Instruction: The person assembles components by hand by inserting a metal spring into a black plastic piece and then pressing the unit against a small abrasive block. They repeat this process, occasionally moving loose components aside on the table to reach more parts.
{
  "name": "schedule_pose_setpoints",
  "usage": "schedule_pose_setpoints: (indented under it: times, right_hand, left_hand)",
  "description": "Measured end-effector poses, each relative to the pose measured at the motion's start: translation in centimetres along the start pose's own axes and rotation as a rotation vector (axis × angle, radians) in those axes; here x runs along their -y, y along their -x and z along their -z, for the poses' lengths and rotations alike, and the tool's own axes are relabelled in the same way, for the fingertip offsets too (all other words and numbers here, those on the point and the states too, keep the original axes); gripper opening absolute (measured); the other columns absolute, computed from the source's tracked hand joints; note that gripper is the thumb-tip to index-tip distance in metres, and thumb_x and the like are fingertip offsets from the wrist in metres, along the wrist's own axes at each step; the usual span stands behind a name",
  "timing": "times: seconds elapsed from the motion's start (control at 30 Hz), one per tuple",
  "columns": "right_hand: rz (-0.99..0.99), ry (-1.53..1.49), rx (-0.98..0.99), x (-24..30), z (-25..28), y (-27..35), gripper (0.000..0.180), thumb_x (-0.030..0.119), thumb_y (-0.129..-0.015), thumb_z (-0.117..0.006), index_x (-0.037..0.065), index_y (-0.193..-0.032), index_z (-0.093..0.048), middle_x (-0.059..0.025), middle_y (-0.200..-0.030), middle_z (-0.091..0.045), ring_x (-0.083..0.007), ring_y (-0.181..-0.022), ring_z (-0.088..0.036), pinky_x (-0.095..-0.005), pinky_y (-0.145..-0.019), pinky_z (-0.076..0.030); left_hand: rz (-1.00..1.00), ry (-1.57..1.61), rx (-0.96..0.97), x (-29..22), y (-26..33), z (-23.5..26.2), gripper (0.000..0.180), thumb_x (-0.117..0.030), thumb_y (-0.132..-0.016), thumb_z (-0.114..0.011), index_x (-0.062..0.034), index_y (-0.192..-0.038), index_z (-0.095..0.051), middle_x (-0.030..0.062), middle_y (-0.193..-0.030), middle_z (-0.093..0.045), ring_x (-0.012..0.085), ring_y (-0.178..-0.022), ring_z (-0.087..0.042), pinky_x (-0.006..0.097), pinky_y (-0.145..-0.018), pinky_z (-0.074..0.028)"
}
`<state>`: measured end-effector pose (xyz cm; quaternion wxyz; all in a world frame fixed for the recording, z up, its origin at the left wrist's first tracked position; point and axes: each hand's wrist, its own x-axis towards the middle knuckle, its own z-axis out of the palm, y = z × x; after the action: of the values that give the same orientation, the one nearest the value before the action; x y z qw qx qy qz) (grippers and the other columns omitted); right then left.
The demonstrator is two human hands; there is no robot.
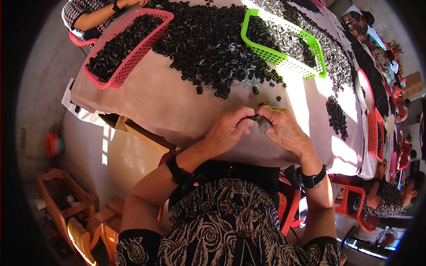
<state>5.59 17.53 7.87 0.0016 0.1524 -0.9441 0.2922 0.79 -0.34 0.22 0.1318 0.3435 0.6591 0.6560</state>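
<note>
My left hand (228, 128) and my right hand (286, 131) meet above the table's near edge, both closed in a pinch. Between their fingertips is a small black piece (252, 117), mostly hidden by the fingers. A grey wrap (264, 124) covers one finger of my right hand. Just past the right fingers, a small metal spring (269, 102) shows; whether the fingers touch it I cannot tell. Ahead of both hands spreads a large pile of small black cylindrical parts (199, 48), with loose metal springs (248, 77) scattered over its near side.
A pink basket (126, 73) of black parts stands at the left, a green basket (284, 61) at the right. A smaller heap of black parts (337, 117) lies beyond my right hand. A red basket (375, 133) stands farther right. Other people sit around the table.
</note>
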Motion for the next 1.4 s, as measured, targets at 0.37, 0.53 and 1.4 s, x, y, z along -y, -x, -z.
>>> schedule_pose_setpoints:
  times: [0.37, 0.53, 1.4]
  right_hand:
    - [0.019, 0.023, -0.039, 0.0, -1.2, 1.1, 0.033, -0.007, -0.067, -0.058, 0.0, -0.097, -0.046, -0.0214, -0.086, -0.056, -0.0441, -0.084, -0.056, -0.0474, -0.07, -0.046]
    - [0.028, -0.005, -0.043, -0.1, -1.4, 1.3, 0.032, -0.008, -0.066, -0.057, 0.0, -0.096, -0.046, -0.0214, -0.088, -0.055, -0.044, -0.084, -0.056, -0.0479, -0.07, -0.046]
    - [-0.362, -0.48, 0.264, 1.2, 2.7, 1.5, 0.015, 0.011, -0.09, -0.051, 0.002, -0.093, -0.061, -0.0054, -0.067, -0.056, -0.0109, -0.057, -0.053, -0.027, -0.054, -0.042]
  left_hand:
    - [0.018, 0.003, 0.018, -0.2, 0.4, -0.1, 0.021, 0.0, -0.094, -0.046, -0.0011, -0.114, -0.053, 0.0065, -0.081, -0.063, 0.0095, -0.067, -0.06, 0.023, -0.065, -0.049]
    - [-0.063, -0.058, 0.014, -0.3, 0.6, -0.3, 0.022, 0.002, -0.093, -0.047, -0.0008, -0.113, -0.054, 0.0082, -0.08, -0.061, 0.0121, -0.066, -0.061, 0.025, -0.06, -0.05]
    - [-0.033, 0.008, 0.023, -2.3, 0.5, -1.2, 0.014, 0.002, -0.09, -0.054, 0.003, -0.104, -0.056, 0.0079, -0.084, -0.059, 0.0135, -0.069, -0.063, 0.024, -0.065, -0.048]
